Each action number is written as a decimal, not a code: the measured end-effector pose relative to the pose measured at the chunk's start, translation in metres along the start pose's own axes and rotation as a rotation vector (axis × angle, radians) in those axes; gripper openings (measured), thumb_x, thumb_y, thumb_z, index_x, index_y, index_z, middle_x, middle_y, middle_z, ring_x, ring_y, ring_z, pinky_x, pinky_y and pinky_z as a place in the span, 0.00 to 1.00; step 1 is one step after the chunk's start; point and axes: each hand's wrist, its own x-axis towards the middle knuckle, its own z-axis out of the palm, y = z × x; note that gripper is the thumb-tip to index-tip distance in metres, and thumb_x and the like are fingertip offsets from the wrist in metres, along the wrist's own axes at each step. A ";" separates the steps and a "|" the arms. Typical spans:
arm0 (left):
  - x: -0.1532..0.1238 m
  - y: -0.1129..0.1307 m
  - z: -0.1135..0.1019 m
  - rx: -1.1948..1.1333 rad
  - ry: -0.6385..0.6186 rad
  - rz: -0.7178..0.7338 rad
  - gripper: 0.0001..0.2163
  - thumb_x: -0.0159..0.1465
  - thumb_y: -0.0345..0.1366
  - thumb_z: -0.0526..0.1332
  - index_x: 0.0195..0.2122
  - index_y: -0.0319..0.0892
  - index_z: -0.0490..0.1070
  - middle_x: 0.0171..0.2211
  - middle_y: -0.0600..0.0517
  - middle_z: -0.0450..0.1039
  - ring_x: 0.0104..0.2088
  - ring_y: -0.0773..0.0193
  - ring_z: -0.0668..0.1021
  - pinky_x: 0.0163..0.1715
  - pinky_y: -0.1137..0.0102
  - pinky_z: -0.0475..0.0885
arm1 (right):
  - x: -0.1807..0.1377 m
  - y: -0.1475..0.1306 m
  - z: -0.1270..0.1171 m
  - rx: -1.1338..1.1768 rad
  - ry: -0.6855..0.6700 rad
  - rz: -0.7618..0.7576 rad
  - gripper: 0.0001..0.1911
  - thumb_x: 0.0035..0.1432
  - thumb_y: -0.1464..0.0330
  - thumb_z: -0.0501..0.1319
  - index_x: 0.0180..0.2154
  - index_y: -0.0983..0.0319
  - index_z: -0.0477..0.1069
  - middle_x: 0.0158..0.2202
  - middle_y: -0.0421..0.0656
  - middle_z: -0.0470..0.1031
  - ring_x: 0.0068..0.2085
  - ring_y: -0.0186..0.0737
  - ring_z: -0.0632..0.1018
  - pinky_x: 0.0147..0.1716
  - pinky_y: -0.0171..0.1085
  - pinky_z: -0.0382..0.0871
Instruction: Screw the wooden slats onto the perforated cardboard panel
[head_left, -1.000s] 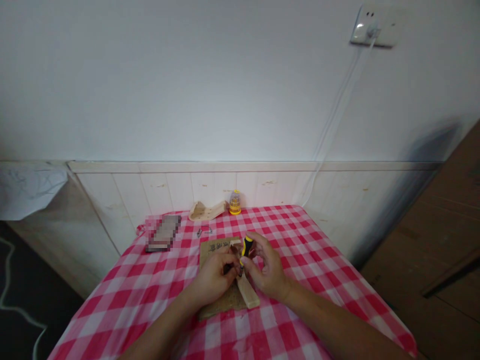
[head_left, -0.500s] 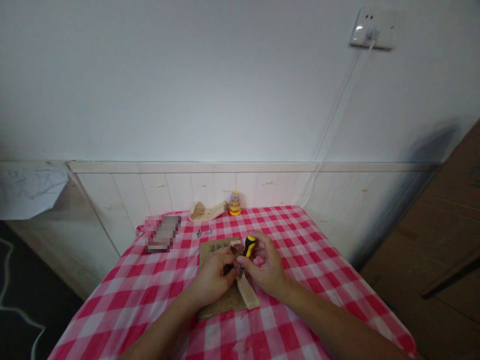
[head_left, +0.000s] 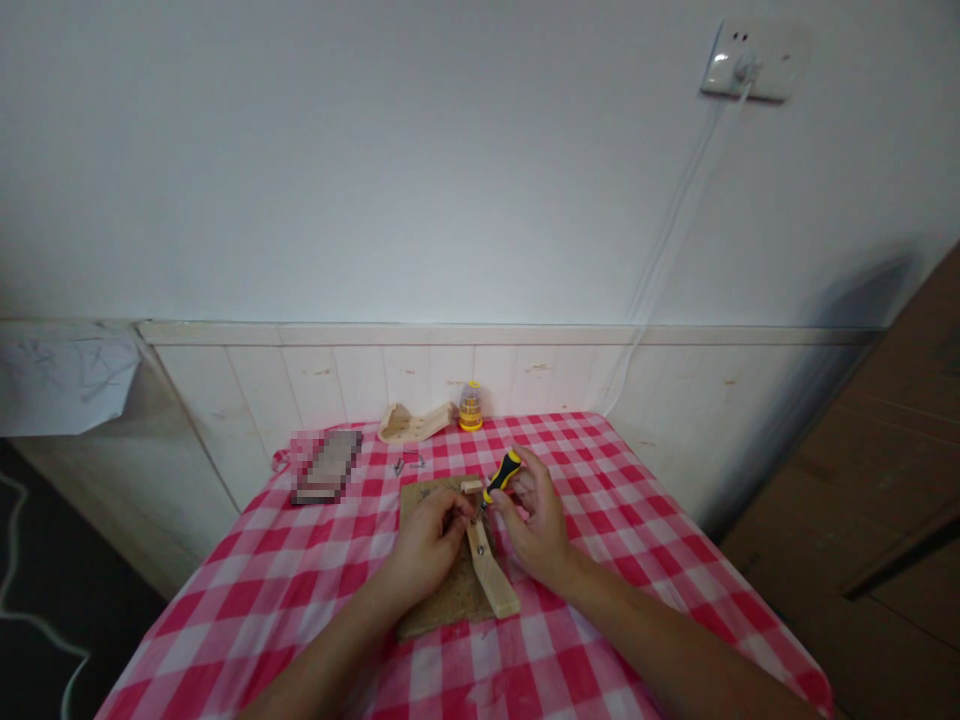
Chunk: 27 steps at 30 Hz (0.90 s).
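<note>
My right hand [head_left: 538, 515] is closed around a yellow and black screwdriver [head_left: 503, 475], whose tip slants down to the left. Close beside that tip, my left hand [head_left: 435, 530] has its fingers pinched together; whatever small thing they hold, if any, I cannot make out. A pale wooden piece [head_left: 495, 578] lies between my hands, with a dark metal fitting [head_left: 481, 550] on it. Its upper end is partly behind my left fingers. Under it is a brown board [head_left: 442, 610] with dark writing near its far edge, half covered by my left hand.
Behind my hands stand a curved wooden piece [head_left: 412, 424] and a yellow container of bits [head_left: 471, 407]. Small metal parts [head_left: 409, 463] lie on the checked tablecloth [head_left: 330, 560]. At the left is a blurred flat object [head_left: 328, 468]. A cable runs from the wall socket [head_left: 750, 62].
The screwdriver has tilted to the right and lifted off the metal fitting, which now shows. My left fingers have shifted up along the wooden piece.
</note>
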 end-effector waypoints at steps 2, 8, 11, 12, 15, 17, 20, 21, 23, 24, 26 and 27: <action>0.001 -0.001 0.001 0.010 0.047 -0.015 0.08 0.62 0.26 0.56 0.36 0.43 0.73 0.35 0.50 0.76 0.37 0.57 0.78 0.39 0.64 0.71 | -0.001 0.003 0.001 -0.010 0.006 -0.007 0.26 0.69 0.69 0.60 0.65 0.54 0.59 0.43 0.45 0.80 0.41 0.40 0.84 0.40 0.38 0.81; 0.002 0.002 -0.003 0.098 0.056 0.046 0.10 0.61 0.25 0.58 0.35 0.43 0.78 0.38 0.47 0.79 0.43 0.54 0.79 0.47 0.60 0.71 | -0.002 0.007 0.000 -0.052 -0.030 -0.017 0.28 0.69 0.70 0.60 0.66 0.53 0.58 0.44 0.45 0.80 0.43 0.40 0.84 0.43 0.39 0.80; 0.001 0.002 -0.003 0.105 0.050 0.053 0.11 0.61 0.24 0.58 0.35 0.44 0.79 0.38 0.47 0.79 0.43 0.54 0.79 0.46 0.60 0.72 | -0.002 0.009 -0.002 -0.088 -0.045 -0.015 0.28 0.68 0.70 0.60 0.66 0.53 0.58 0.45 0.45 0.81 0.43 0.41 0.84 0.43 0.39 0.80; 0.001 0.002 -0.003 0.105 0.052 0.053 0.11 0.61 0.24 0.58 0.35 0.44 0.79 0.37 0.47 0.79 0.43 0.54 0.79 0.46 0.60 0.72 | -0.002 0.009 -0.002 -0.089 -0.055 -0.020 0.28 0.68 0.71 0.60 0.66 0.53 0.58 0.45 0.45 0.81 0.44 0.41 0.84 0.44 0.40 0.81; 0.001 0.000 -0.002 0.105 0.057 0.056 0.12 0.61 0.24 0.57 0.35 0.44 0.80 0.37 0.47 0.79 0.43 0.54 0.79 0.46 0.60 0.72 | -0.001 0.005 -0.002 -0.059 -0.089 -0.038 0.28 0.69 0.71 0.59 0.67 0.52 0.57 0.47 0.46 0.81 0.46 0.42 0.85 0.45 0.41 0.81; 0.001 0.000 -0.002 0.103 0.055 0.065 0.12 0.61 0.24 0.57 0.35 0.44 0.79 0.38 0.47 0.79 0.44 0.53 0.79 0.47 0.59 0.72 | 0.000 0.002 -0.002 -0.029 -0.109 -0.046 0.27 0.70 0.71 0.58 0.67 0.52 0.57 0.49 0.46 0.81 0.47 0.42 0.85 0.45 0.41 0.81; 0.001 0.000 -0.002 0.099 0.047 0.075 0.11 0.62 0.25 0.57 0.35 0.43 0.79 0.39 0.46 0.79 0.45 0.53 0.79 0.48 0.58 0.72 | -0.001 -0.003 -0.002 0.005 -0.141 -0.050 0.26 0.71 0.71 0.57 0.66 0.52 0.56 0.49 0.47 0.81 0.48 0.42 0.85 0.48 0.42 0.81; 0.001 0.001 -0.003 0.100 0.043 0.075 0.11 0.62 0.25 0.57 0.35 0.43 0.79 0.39 0.46 0.79 0.45 0.53 0.79 0.48 0.58 0.72 | -0.001 -0.003 -0.003 0.011 -0.149 -0.051 0.26 0.71 0.70 0.57 0.67 0.52 0.56 0.50 0.47 0.81 0.49 0.42 0.84 0.49 0.43 0.80; 0.001 0.002 -0.003 0.104 0.035 0.069 0.11 0.62 0.25 0.57 0.35 0.43 0.78 0.39 0.46 0.79 0.44 0.53 0.79 0.48 0.58 0.72 | -0.002 -0.004 -0.003 0.009 -0.154 -0.049 0.25 0.72 0.69 0.57 0.67 0.53 0.56 0.50 0.48 0.81 0.49 0.43 0.84 0.50 0.44 0.80; 0.001 0.002 -0.003 0.106 0.031 0.065 0.11 0.62 0.26 0.56 0.35 0.43 0.78 0.39 0.46 0.79 0.44 0.53 0.79 0.48 0.59 0.72 | -0.002 -0.004 -0.003 0.002 -0.152 -0.047 0.25 0.72 0.69 0.57 0.66 0.54 0.56 0.50 0.49 0.80 0.49 0.43 0.84 0.49 0.44 0.80; 0.001 0.004 -0.004 0.105 0.026 0.058 0.11 0.62 0.26 0.56 0.35 0.44 0.78 0.38 0.47 0.79 0.44 0.54 0.79 0.47 0.59 0.72 | -0.002 -0.005 -0.003 -0.013 -0.148 -0.044 0.24 0.72 0.69 0.57 0.66 0.55 0.57 0.49 0.49 0.80 0.48 0.44 0.84 0.48 0.44 0.81; 0.001 0.004 -0.004 0.102 0.025 0.056 0.11 0.62 0.26 0.56 0.35 0.44 0.78 0.38 0.47 0.78 0.44 0.54 0.79 0.47 0.59 0.72 | -0.001 -0.005 -0.003 -0.021 -0.147 -0.045 0.24 0.71 0.69 0.58 0.65 0.55 0.58 0.49 0.48 0.80 0.47 0.44 0.85 0.47 0.44 0.81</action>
